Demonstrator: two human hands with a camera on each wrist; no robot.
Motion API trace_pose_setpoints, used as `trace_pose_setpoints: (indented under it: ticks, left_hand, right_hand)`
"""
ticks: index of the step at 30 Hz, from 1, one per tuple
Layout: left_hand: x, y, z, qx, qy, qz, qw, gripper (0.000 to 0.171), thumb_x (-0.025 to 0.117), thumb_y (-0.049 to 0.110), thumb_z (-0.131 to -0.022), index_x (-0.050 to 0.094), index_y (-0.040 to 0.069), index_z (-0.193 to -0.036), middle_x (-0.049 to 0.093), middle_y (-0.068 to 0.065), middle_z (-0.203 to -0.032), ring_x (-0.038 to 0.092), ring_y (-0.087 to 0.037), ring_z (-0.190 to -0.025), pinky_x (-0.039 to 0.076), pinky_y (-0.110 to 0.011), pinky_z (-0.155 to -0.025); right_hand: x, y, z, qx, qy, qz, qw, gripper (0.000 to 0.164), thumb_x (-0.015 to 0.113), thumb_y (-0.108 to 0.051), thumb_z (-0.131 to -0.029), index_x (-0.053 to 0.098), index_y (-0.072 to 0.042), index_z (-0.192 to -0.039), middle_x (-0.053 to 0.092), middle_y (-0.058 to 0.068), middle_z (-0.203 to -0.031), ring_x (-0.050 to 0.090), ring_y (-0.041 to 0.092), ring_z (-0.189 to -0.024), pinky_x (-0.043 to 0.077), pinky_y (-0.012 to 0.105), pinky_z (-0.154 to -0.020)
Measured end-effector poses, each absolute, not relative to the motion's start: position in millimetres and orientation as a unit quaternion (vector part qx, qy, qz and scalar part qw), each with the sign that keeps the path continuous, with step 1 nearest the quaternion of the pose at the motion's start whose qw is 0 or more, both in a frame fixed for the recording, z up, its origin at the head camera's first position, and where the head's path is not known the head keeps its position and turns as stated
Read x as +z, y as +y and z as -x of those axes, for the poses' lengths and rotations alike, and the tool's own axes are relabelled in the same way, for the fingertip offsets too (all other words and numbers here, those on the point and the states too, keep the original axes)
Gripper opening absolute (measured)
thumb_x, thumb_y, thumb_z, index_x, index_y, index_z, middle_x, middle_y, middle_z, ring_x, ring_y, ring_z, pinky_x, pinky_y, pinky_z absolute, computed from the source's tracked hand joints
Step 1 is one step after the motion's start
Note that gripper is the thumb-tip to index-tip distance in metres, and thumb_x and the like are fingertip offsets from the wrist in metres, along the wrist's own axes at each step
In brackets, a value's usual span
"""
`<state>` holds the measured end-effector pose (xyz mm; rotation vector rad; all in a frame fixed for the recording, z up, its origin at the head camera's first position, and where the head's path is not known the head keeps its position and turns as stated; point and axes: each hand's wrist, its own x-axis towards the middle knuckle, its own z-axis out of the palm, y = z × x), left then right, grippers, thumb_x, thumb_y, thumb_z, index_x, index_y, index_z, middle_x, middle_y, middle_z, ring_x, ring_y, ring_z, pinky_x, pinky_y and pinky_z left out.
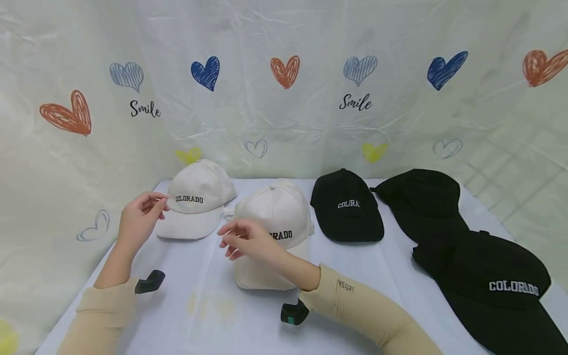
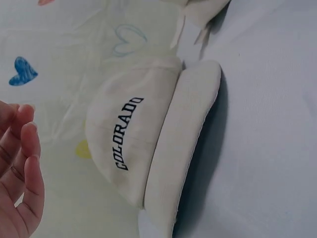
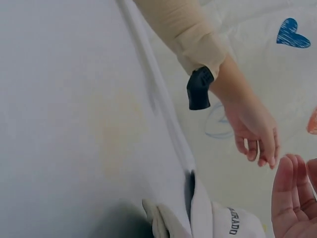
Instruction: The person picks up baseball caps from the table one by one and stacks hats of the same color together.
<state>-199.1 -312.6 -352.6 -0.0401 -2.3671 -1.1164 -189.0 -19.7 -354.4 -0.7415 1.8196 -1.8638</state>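
In the head view my left hand point(image 1: 141, 214) is raised at the left edge of a cream cap point(image 1: 204, 182) lettered COLORADO, its fingers loosely bent with nothing between them. The left wrist view has that cap's brim point(image 2: 183, 124) pointing right, apart from the fingers point(image 2: 33, 183). My right hand point(image 1: 250, 239) hovers in front of a second cream cap point(image 1: 275, 202) and covers part of its lettering. Its fingers are relaxed and hold nothing. Both hands appear in the right wrist view, the left hand point(image 3: 252, 126) above the right hand point(image 3: 294, 203).
A black cap point(image 1: 343, 212) stands right of the second cream cap. Further right are another black cap point(image 1: 421, 197) and a larger-looking black cap point(image 1: 492, 281) nearer the front. A white cloth point(image 1: 213, 325) covers the table, and a heart-printed curtain point(image 1: 248, 118) hangs behind.
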Motion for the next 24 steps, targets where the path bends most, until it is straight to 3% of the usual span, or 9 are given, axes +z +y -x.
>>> trace_pose_setpoints:
  ticks: [6, 12, 19, 21, 24]
  left_hand:
    - [-353.4, -326.0, 201.5, -0.412, -0.876, -0.014, 0.251, 0.025, 0.059, 0.018, -0.106, 0.066, -0.004, -0.115, 0.068, 0.000, -0.086, 0.058, 0.000, -0.068, 0.046, -0.012, -0.064]
    - [-358.5, -338.4, 208.7, -0.400, -0.883, -0.023, 0.245, 0.026, 0.059, 0.018, -0.105, 0.066, -0.005, -0.115, 0.070, -0.007, -0.088, 0.058, 0.002, -0.068, 0.045, -0.014, -0.062]
    - [-367.2, -347.5, 222.0, -0.379, -0.898, -0.031, 0.222, 0.028, 0.057, 0.019, -0.106, 0.066, -0.005, -0.116, 0.069, -0.018, -0.097, 0.056, 0.005, -0.069, 0.044, -0.017, -0.062]
    - [-370.3, -348.9, 225.0, -0.368, -0.904, -0.035, 0.212, 0.028, 0.057, 0.019, -0.106, 0.066, -0.005, -0.116, 0.069, -0.021, -0.099, 0.058, 0.002, -0.071, 0.044, -0.019, -0.062]
    - [-375.5, -350.6, 228.4, -0.356, -0.914, -0.043, 0.192, 0.028, 0.057, 0.019, -0.106, 0.065, -0.005, -0.117, 0.068, -0.023, -0.104, 0.065, -0.013, -0.080, 0.045, -0.022, -0.064]
  right_hand:
    - [-353.5, -54.1, 187.4, -0.698, 0.648, 0.217, 0.214, 0.020, 0.058, 0.000, -0.102, 0.065, 0.004, -0.122, 0.069, 0.012, -0.095, 0.065, 0.014, -0.074, 0.061, 0.034, -0.075]
    - [-353.2, -87.2, 189.5, -0.731, 0.639, 0.149, 0.187, 0.023, 0.058, -0.001, -0.102, 0.066, -0.002, -0.124, 0.071, 0.009, -0.097, 0.065, 0.013, -0.075, 0.061, 0.033, -0.076]
    - [-365.9, -119.6, 195.8, -0.799, 0.577, 0.040, 0.166, 0.028, 0.061, 0.001, -0.100, 0.063, 0.001, -0.128, 0.068, 0.010, -0.100, 0.063, 0.013, -0.075, 0.061, 0.034, -0.077]
    - [-371.4, -127.1, 197.6, -0.803, 0.577, 0.008, 0.150, 0.031, 0.062, 0.002, -0.099, 0.062, 0.001, -0.129, 0.066, 0.009, -0.103, 0.062, 0.014, -0.080, 0.060, 0.034, -0.080]
    - [-378.8, -135.3, 199.8, -0.797, 0.590, -0.035, 0.123, 0.034, 0.062, 0.002, -0.097, 0.060, 0.001, -0.131, 0.062, 0.009, -0.110, 0.061, 0.017, -0.091, 0.057, 0.038, -0.087]
